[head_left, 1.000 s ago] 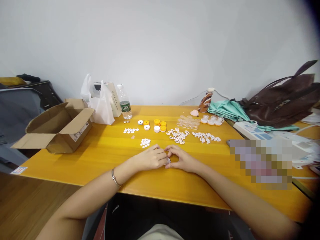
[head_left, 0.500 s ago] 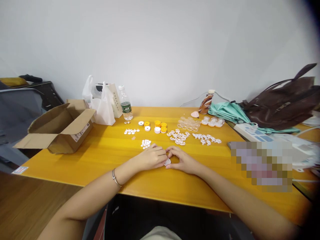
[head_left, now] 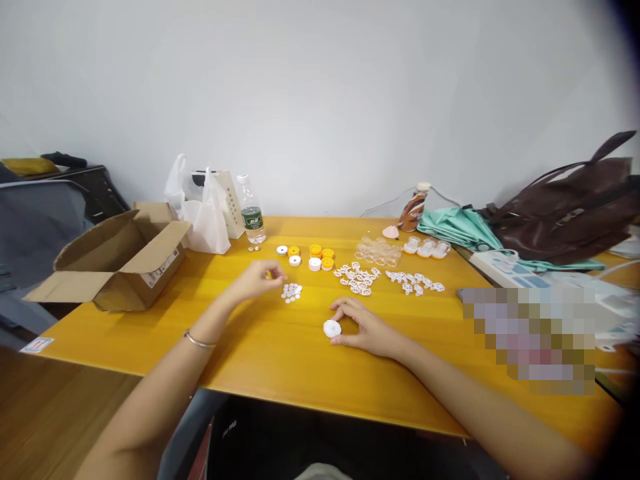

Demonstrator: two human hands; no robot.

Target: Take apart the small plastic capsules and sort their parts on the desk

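Observation:
My right hand (head_left: 364, 327) rests on the table with thumb and fingers gripping the edges of a round white plastic disc (head_left: 332, 329). Its upper face shows, with a small raised centre. My left hand (head_left: 259, 279) is further forward, its fingers curled into a pinch just left of a cluster of small white round pieces (head_left: 291, 292). What the pinch holds, if anything, is hidden. This hand covers the spot where other small white pieces lay. Beyond it stand white spools (head_left: 295, 261) and yellow spools (head_left: 327, 263).
White openwork pieces (head_left: 356, 277), small white bent pieces (head_left: 416, 283) and clear plastic rings (head_left: 379, 251) lie toward the right. An open cardboard box (head_left: 120, 267), a white plastic bag (head_left: 205, 223) and a water bottle (head_left: 253, 217) stand left. A brown bag (head_left: 555, 210) sits right.
My left hand has left the white disc and moved forward and left to the small white pieces. My right hand stays in place, and the disc now shows fully.

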